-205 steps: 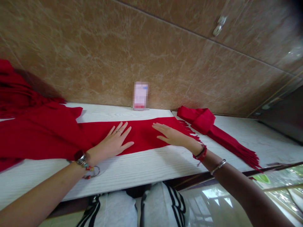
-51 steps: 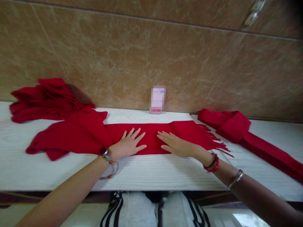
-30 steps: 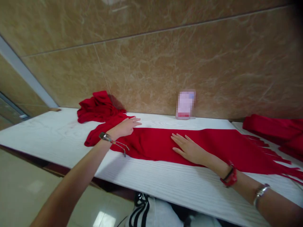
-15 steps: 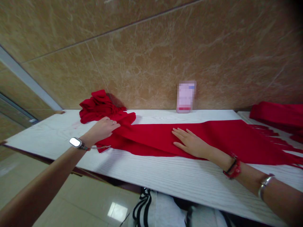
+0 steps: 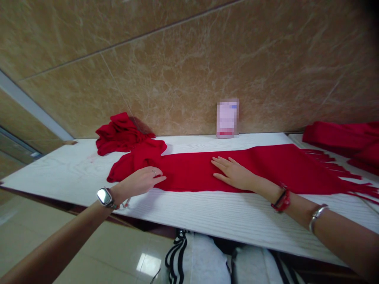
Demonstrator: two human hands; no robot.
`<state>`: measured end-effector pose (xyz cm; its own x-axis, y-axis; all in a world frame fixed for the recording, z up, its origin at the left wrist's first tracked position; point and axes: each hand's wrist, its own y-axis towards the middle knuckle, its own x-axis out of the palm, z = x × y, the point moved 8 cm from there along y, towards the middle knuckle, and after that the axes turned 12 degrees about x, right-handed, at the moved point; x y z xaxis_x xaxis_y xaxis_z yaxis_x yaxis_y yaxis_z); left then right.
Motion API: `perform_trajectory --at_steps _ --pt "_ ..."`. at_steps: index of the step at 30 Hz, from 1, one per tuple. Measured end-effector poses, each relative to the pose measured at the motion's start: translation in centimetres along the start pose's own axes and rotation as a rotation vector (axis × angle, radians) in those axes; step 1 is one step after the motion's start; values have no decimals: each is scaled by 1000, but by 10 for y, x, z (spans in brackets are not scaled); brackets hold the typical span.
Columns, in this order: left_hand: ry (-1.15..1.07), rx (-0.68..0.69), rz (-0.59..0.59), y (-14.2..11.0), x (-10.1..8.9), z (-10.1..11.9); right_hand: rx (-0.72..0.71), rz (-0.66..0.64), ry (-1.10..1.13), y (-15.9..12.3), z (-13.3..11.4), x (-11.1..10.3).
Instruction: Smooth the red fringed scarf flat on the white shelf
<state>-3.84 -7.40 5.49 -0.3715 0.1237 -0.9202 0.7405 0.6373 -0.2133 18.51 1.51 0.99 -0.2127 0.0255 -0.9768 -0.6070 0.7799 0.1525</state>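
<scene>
Red scarf (image 5: pixel 192 172): is stretching lengthwise along the white tabletop (image 5: pixel 207 209), with its fringe (image 5: pixel 334 167) lying toward the right.
Striped trousers (image 5: pixel 207 256): are showing below the near edge, one pair.
Left hand (image 5: pixel 142 181): is now resting lower on the near side, no longer drawing up a fold; its fingers are bending loosely, slightly parted, and whether they are pinching cloth I cannot tell.
Right hand (image 5: pixel 237 174): is lying palm down on the middle, fingers extended and a little spread, gripping nothing.
Change: the strip between the hands is lying flatter, so its near edge is running straighter.
Wristwear: one watch (image 5: pixel 104 196), one red band (image 5: pixel 281 200), one silver bangle (image 5: pixel 317 217).
Red bundles: two are sitting beyond, one crumpled at left (image 5: pixel 121 134), one folded at right (image 5: pixel 334 136); whether the left one is joining the scarf is unclear.
Pink object (image 5: pixel 227 118): one, blurred, is standing against the marbled wall (image 5: pixel 183 79).
</scene>
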Motion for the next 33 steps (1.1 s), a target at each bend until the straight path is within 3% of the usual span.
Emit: perform_trajectory --at_steps 7,12,14,18,22,24,29,33 --pt "11 -109 36 -10 -4 -8 -12 2 3 -1 -2 -4" --pt "-70 -68 -55 -14 16 4 -11 -1 -18 -1 -2 -4" --pt "-103 -79 -60 -13 16 5 -7 -9 -22 -1 -2 -4" --pt "-212 -49 14 6 -7 8 -12 10 1 -2 -5 -9" --pt "-277 -48 238 50 -31 14 -130 20 71 -7 -18 -16" --pt "-294 -64 277 71 -25 17 -183 -30 99 -10 -22 -13" --pt "-345 -89 140 87 19 16 -190 -93 114 -11 -21 -5" --pt "-351 -88 128 84 19 11 -190 -87 131 -10 -22 -7"
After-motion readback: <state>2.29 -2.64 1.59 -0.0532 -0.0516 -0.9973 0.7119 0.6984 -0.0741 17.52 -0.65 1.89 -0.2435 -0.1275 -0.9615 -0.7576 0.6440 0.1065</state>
